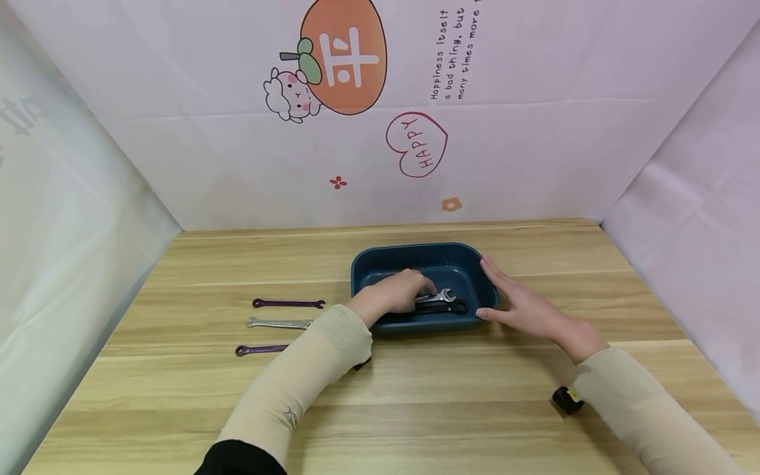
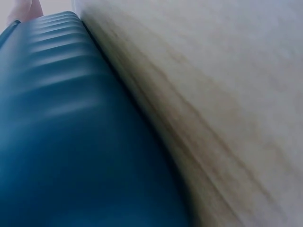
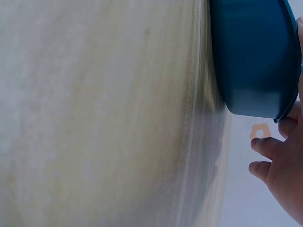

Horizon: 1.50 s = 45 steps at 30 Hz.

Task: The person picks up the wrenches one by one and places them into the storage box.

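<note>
A dark blue tray [image 1: 415, 248] stands near the middle of the table. My left hand [image 1: 399, 291] reaches down into it, its curled fingers pinching a silver wrench [image 1: 443, 296]. Right beside that wrench a black wrench [image 1: 436, 307] lies along the tray's near side. At the right end of the tray my right hand [image 1: 522, 309] touches the rim with spread, fairly straight fingers and the thumb. In the right wrist view these fingers [image 3: 267, 147] show at the tray's corner [image 3: 258, 61]. The left wrist view holds mostly the tray's ribbed outer wall [image 2: 71, 142]; the left hand is outside it.
To the left on the wooden table lie a purple wrench [image 1: 289, 303], a silver wrench [image 1: 276, 323] and another purple wrench [image 1: 258, 349], the last two partly behind the left sleeve [image 1: 320, 356]. A small black object [image 1: 567, 400] with a yellow mark sits by the right sleeve [image 1: 641, 402].
</note>
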Each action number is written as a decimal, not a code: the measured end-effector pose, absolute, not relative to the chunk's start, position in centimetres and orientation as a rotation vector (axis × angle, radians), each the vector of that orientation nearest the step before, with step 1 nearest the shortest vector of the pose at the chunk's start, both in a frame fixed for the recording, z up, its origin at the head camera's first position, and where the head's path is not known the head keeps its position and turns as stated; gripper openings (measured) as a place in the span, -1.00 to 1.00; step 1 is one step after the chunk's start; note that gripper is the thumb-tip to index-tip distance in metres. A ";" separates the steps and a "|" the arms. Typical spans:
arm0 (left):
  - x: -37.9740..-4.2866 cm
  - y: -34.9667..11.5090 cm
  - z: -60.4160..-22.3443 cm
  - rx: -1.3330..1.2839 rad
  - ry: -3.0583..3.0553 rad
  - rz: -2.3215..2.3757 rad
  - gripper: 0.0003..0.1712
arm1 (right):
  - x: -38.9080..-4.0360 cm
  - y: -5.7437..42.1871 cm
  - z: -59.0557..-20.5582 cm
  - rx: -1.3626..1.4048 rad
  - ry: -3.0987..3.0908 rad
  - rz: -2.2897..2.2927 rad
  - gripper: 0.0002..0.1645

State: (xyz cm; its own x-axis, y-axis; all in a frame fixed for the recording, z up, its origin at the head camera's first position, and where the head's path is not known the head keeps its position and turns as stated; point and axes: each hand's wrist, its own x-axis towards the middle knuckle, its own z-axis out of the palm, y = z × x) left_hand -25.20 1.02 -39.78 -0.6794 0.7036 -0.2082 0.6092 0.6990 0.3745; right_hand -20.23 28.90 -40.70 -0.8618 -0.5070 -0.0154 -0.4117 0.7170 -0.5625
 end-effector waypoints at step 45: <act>-25.5 -1.2 -37.4 1.044 2.590 0.504 -0.57 | -20.3 28.6 -41.1 -0.732 2.772 -0.845 0.18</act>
State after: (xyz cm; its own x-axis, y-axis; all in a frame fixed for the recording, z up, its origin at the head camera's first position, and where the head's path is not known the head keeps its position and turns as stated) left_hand -25.49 -1.22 -37.39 -0.6897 0.7093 -0.1455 0.6031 0.6739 0.4268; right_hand -20.28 28.56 -41.14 -0.8691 -0.4946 -0.0040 -0.4083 0.7220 -0.5586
